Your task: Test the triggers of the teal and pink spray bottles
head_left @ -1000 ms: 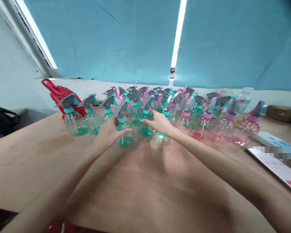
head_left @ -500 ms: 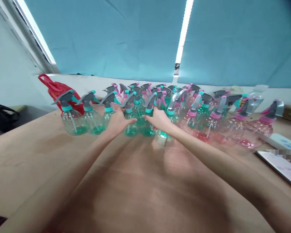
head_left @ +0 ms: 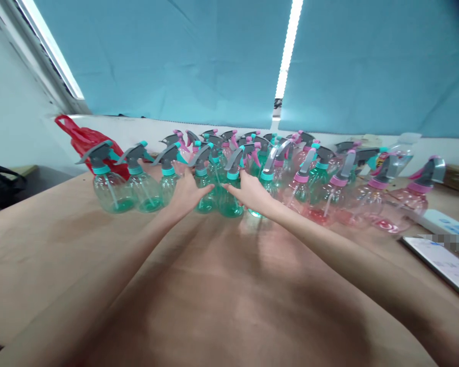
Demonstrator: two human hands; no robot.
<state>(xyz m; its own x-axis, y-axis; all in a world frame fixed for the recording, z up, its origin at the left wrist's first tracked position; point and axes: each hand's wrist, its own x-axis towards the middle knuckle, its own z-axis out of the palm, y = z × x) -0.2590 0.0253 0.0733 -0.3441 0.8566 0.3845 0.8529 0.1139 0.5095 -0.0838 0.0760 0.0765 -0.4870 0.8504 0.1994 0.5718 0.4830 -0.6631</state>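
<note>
Clear green spray bottles with grey trigger heads and turquoise collars stand in a front row. My left hand [head_left: 185,194] is at the left side of one green spray bottle [head_left: 205,205], its thumb stretched across the front and its fingers apart, partly hidden among the bottles. Beside it, my right hand [head_left: 253,192] grips another green spray bottle [head_left: 230,206] from the right, thumb across its front; its other fingers are mostly hidden. Touching or close to the right hand's outer side is a further green spray bottle [head_left: 266,189].
Pink-collared spray bottles [head_left: 331,201] stand to the right, with more bottles crowded behind. A red plastic bag [head_left: 94,142] lies at the back left of the wooden table [head_left: 229,285]. A phone or tablet [head_left: 443,262] and a white box [head_left: 441,221] lie at right.
The bottle at my right hand has come slightly towards me. Both hands keep nearly the same places, and the whole view has shifted a little.
</note>
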